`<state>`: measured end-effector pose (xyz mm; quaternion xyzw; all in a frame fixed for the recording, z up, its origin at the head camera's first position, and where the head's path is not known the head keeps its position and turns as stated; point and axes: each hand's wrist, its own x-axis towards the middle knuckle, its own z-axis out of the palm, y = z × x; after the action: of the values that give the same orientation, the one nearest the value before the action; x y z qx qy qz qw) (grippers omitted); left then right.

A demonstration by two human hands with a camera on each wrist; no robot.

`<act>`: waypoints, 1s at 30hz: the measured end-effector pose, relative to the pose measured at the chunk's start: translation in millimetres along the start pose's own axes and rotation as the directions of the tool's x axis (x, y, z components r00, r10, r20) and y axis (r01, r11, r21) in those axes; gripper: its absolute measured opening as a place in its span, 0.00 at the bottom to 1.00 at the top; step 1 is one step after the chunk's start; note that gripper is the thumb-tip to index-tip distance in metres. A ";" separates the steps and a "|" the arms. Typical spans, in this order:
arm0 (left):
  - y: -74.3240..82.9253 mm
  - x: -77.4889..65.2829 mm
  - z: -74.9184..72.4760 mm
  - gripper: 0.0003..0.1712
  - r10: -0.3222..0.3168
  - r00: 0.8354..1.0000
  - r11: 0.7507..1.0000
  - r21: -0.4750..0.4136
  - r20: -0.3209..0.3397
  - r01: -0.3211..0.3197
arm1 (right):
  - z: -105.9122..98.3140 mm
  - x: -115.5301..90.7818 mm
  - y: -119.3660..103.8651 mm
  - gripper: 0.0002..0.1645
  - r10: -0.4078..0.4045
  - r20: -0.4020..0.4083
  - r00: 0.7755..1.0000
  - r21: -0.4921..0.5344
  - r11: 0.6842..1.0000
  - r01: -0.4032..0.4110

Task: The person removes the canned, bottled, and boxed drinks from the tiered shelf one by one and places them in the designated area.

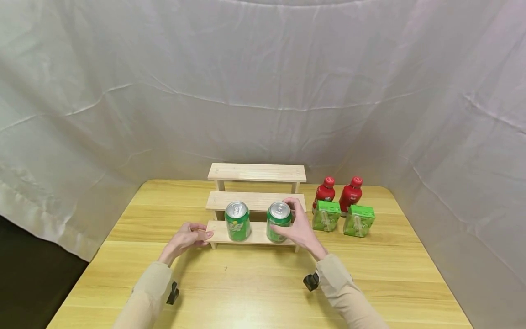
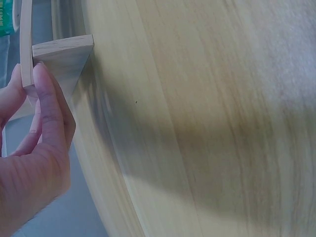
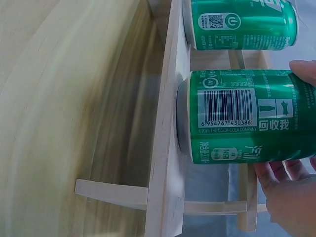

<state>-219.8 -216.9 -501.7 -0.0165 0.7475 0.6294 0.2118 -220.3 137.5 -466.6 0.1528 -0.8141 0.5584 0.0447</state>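
Observation:
A three-step wooden rack (image 1: 256,172) stands on the table, with two green soda cans upright on its lowest step. My right hand (image 1: 302,228) grips the right can (image 1: 279,220), thumb on the near side and fingers round the far side. In the right wrist view this can (image 3: 232,116) shows its barcode, its base right at the step. The left can (image 1: 237,221) stands a short gap away. My left hand (image 1: 190,237) pinches the left end of the lowest step (image 2: 26,44) between thumb and fingers, as the left wrist view shows.
Right of the rack are two red bottles (image 1: 324,194) (image 1: 350,195) at the back, with two green drink cartons (image 1: 326,216) (image 1: 359,221) before them. Pale curtains (image 1: 263,91) hang behind and beside the wooden table (image 1: 246,288).

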 end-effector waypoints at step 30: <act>-0.9 1.3 -0.1 0.31 -0.007 1.000 1.000 -0.019 -0.007 0.007 | -30.0 -12.9 -16.1 0.42 -0.079 0.003 0.997 0.013 0.997 0.079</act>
<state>-220.8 -216.9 -502.9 -0.0232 0.7423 0.6355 0.2113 -206.2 162.4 -444.1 0.1861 -0.8039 0.5613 0.0643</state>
